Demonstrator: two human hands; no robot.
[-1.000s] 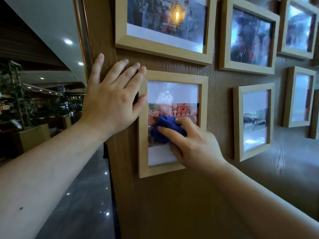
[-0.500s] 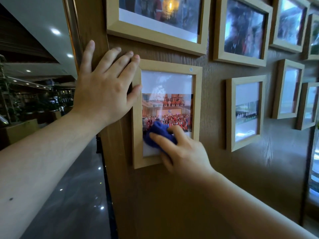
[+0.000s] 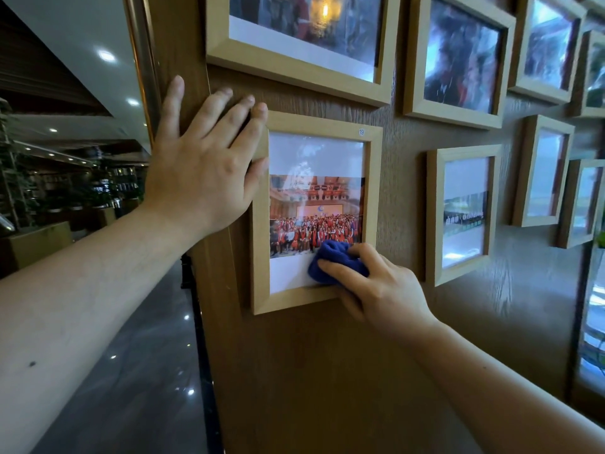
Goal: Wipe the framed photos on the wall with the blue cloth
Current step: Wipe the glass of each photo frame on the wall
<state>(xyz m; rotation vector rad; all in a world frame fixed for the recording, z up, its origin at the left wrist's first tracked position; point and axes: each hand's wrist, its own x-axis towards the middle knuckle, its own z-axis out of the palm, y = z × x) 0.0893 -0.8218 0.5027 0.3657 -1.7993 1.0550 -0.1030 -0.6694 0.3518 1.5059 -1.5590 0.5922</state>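
A light wooden framed photo (image 3: 373, 178) of a large group hangs on the brown wood-grain wall (image 3: 327, 371). My right hand (image 3: 376, 290) presses a bunched blue cloth (image 3: 334, 257) against the glass at the frame's lower right corner. My left hand (image 3: 203, 172) lies flat with fingers spread on the wall's left edge, its fingertips touching the frame's upper left corner. It holds nothing.
Several more wooden frames hang around: a wide one above (image 3: 294, 67), one at upper right (image 3: 458, 116), one to the right (image 3: 435, 217), smaller ones beyond (image 3: 523, 172). Left of the wall's edge a shiny dark floor (image 3: 131, 371) and a dim hall with plants (image 3: 19, 178) open out.
My right hand has slid the blue cloth down the glass from the photo's middle to its lower right corner. My left hand stays pressed at the frame's upper left.
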